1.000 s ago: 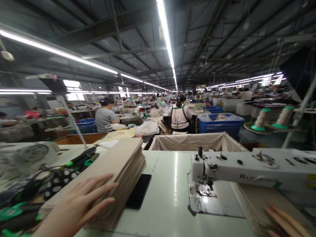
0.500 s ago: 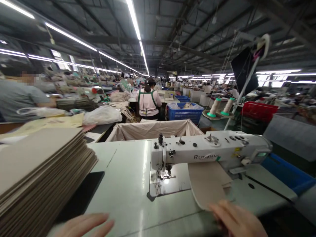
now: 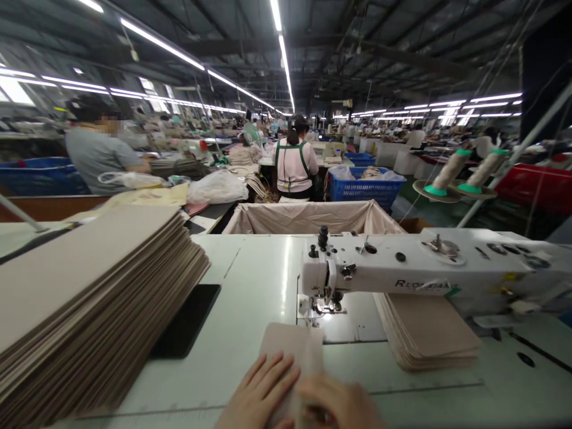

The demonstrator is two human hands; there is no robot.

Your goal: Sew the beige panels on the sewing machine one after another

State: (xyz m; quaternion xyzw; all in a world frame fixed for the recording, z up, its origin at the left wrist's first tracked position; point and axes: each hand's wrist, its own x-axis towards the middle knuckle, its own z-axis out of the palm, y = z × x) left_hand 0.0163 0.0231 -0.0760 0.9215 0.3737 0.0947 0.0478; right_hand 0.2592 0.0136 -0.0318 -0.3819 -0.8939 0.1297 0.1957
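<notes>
A beige fabric panel [image 3: 286, 338] with rounded corners lies on the table just in front of the sewing machine's presser foot [image 3: 329, 306]. Across it my left hand [image 3: 263, 390] rests flat, fingers stretched out. My right hand [image 3: 337, 400], smeared by motion, has its fingers curled at the panel's right edge and appears to grip it. A pile of similar beige panels [image 3: 431, 328] sits under the arm of the white sewing machine [image 3: 384, 268]. To my left rises a tall stack of larger beige panels [image 3: 102, 286].
A black flat object [image 3: 190, 325] lies beside the tall stack. Behind the table edge is a cloth-lined bin [image 3: 308, 217]. Thread cones [image 3: 451, 170] stand at right. Two co-workers sit further off, near a blue basket [image 3: 366, 189].
My hands have come together over a beige panel before the needle; earlier the left was at lower left and the right by the panels under the machine arm. The view has turned left.
</notes>
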